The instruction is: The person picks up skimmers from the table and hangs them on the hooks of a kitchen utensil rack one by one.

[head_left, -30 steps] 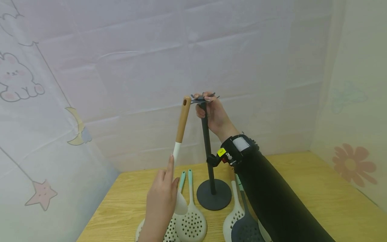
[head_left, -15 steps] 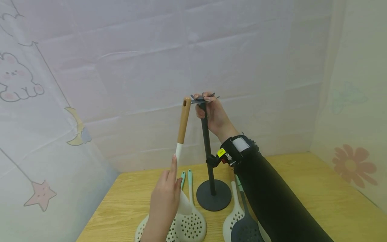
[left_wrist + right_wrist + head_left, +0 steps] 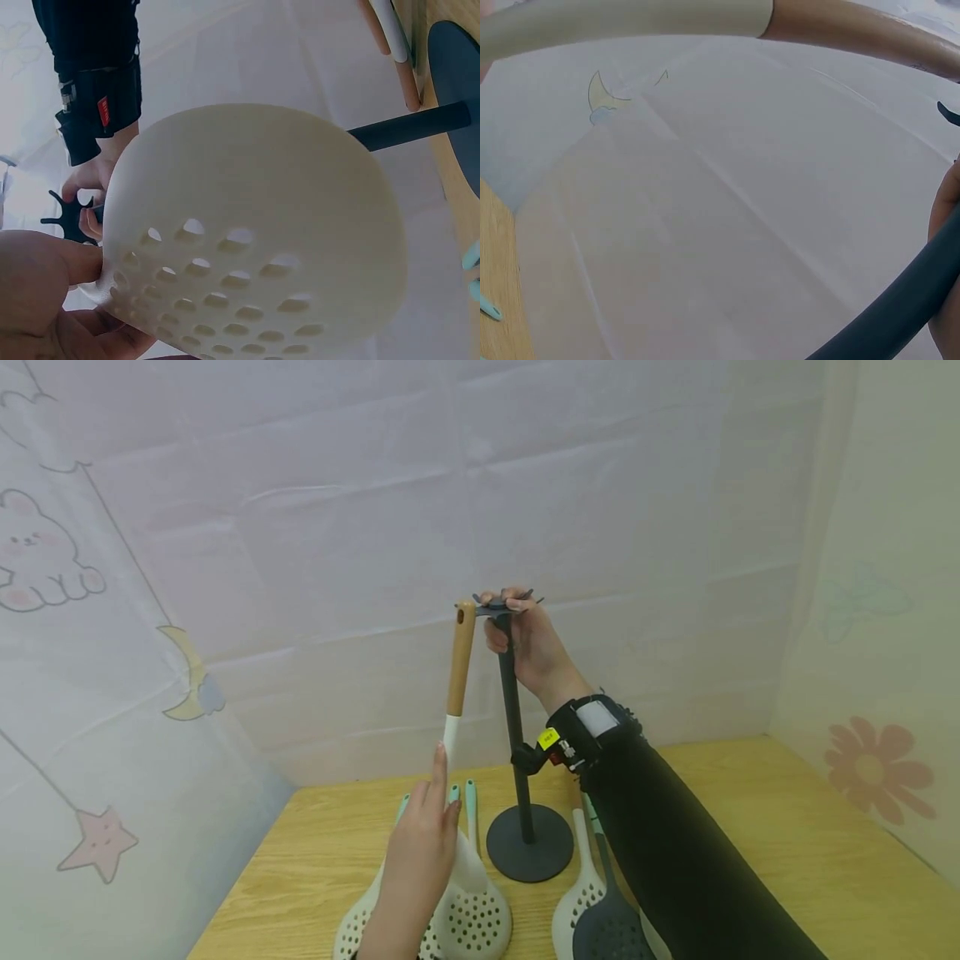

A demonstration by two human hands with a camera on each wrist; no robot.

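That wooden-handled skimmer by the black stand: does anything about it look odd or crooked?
Slightly. The skimmer leans against the stand's top hooks rather than hanging straight, its bowl held by the left hand. The right hand grips the stand. Nothing looks damaged.

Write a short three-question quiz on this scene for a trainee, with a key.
1. True or false: the right hand grips the top of the black stand.
2. Which end of the wooden-handled skimmer does the left hand hold? A) the wooden handle B) the perforated head C) neither
3. Fill in: the other utensils lie flat on the ____ table.

Key
1. True: its fingers curl round the post just under the hooks.
2. B: the left wrist view shows fingers on the head's edge.
3. Wooden.
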